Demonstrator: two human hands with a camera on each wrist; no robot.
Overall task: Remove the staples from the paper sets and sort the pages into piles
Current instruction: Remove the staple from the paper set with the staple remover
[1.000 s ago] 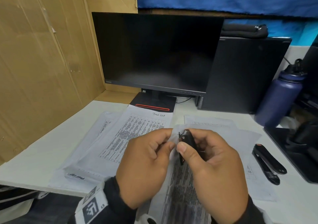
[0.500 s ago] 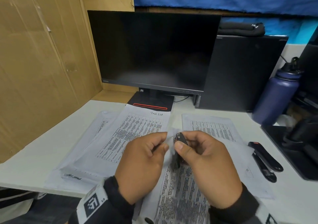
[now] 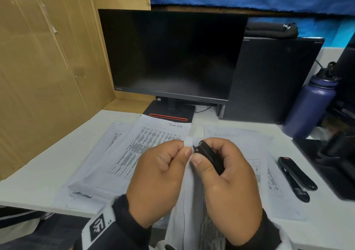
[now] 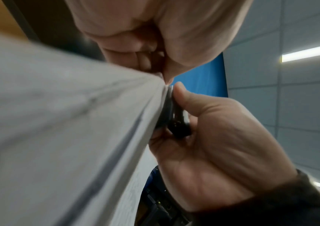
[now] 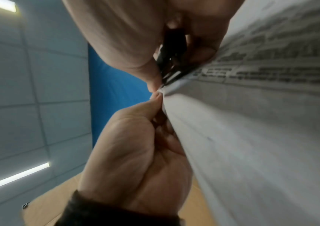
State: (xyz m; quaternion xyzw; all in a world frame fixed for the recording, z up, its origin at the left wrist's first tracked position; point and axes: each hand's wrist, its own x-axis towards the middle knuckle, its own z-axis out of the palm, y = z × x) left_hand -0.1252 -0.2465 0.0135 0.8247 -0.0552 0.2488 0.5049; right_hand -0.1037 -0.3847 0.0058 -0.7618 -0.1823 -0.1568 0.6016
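Note:
My left hand (image 3: pixel 184 151) pinches the top corner of a stapled paper set (image 3: pixel 192 211), which hangs from it over the desk's front edge. My right hand (image 3: pixel 203 159) grips a black staple remover (image 3: pixel 209 157), whose tip sits against that same corner. The left wrist view shows the remover (image 4: pixel 178 119) lying flat along the paper's edge (image 4: pixel 68 122) under the right thumb. In the right wrist view its metal jaws (image 5: pixel 172 73) meet the printed sheet (image 5: pixel 251 122) beside the left fingertips (image 5: pixel 157 96). The staple itself is hidden.
Printed pages lie in a pile at the left (image 3: pixel 115 153) and another at the right (image 3: pixel 265 169) on the white desk (image 3: pixel 48 163). A black stapler (image 3: pixel 295 176) lies right of them. Behind stand a monitor (image 3: pixel 172 57), a computer case (image 3: pixel 272 80) and a purple bottle (image 3: pixel 309 105).
Both hands keep their holds and stay together. The held corner dipped slightly and came back up, and the remover's tip now sits closer against it.

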